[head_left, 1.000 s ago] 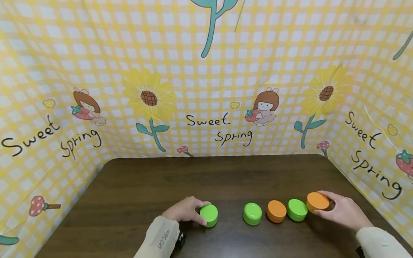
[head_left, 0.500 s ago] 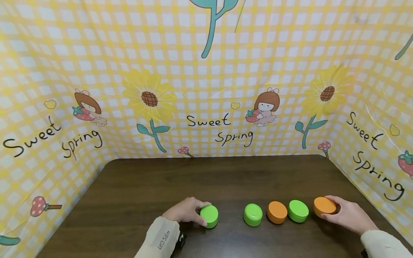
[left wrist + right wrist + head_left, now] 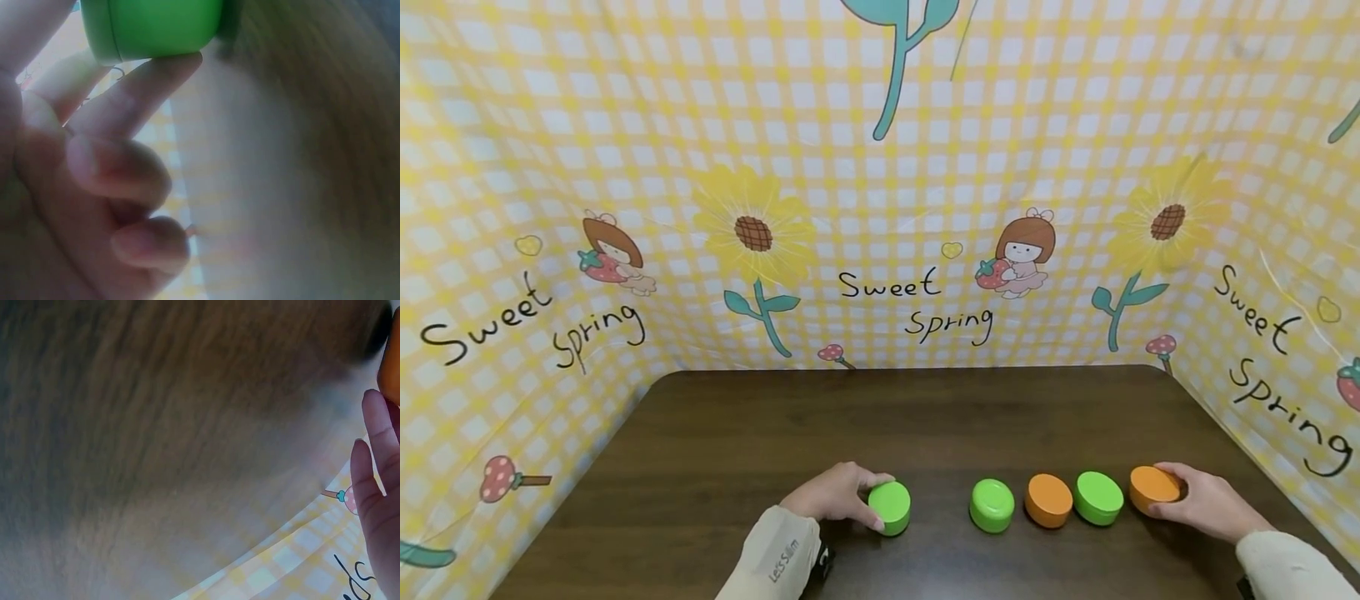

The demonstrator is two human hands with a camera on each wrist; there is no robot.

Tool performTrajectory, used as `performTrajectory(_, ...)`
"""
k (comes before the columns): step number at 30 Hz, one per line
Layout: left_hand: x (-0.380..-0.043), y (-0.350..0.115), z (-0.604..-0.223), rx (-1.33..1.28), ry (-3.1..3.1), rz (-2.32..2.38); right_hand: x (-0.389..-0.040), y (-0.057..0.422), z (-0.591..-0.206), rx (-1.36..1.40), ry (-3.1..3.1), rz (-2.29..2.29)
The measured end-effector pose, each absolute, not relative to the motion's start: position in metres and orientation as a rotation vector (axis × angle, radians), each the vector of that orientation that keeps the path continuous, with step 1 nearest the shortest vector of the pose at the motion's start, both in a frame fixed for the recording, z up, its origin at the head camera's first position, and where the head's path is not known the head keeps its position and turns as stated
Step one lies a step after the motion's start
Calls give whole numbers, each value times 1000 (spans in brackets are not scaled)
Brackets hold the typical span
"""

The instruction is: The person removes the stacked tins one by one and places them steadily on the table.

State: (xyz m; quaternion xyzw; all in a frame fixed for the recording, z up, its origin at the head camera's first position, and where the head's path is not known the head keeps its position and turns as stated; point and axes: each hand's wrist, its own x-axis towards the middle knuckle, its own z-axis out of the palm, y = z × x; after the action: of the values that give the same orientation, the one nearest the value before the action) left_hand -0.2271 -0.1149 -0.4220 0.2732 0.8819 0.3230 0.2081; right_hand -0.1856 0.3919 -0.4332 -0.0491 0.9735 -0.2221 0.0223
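Note:
My left hand [image 3: 833, 493] grips a squat round green jar [image 3: 891, 508] from its left side, thumb in front. A seam runs round this green jar [image 3: 153, 28] in the left wrist view, where two fingers are curled below it. At the right end of the row, my right hand [image 3: 1212, 502] pinches an orange jar [image 3: 1152, 490] of like shape between thumb and fingers. Only an edge of the orange jar [image 3: 391, 369] shows in the right wrist view. Between the hands stand a green jar [image 3: 992, 505], an orange jar [image 3: 1048, 500] and another green jar [image 3: 1099, 498].
The dark wooden table [image 3: 880, 417] has rounded back corners. A yellow checked cloth [image 3: 880, 208] with printed flowers and lettering hangs behind it and along both sides. A gap of bare tabletop separates the left-hand jar from the row.
My right hand has moved right and a little down with the orange jar, leaving a small gap beside the nearest green jar. My left hand keeps its grip in place.

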Motion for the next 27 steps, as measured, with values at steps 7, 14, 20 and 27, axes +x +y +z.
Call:
performTrajectory(7, -231, -115, -426, 853, 2482, 891, -187, 393, -435, -123, 2997, -723)
performTrajectory(14, -233, -102, -424, 941, 2565, 865, -188, 395, -435, -111, 2959, -768)
performTrajectory(20, -232, -75, -418, 960, 2682, 800, -190, 395, -433, -98, 2929, -794)
performTrajectory(27, -232, -55, -419, 956, 2783, 647, -193, 391, -434, -122, 2938, -772)
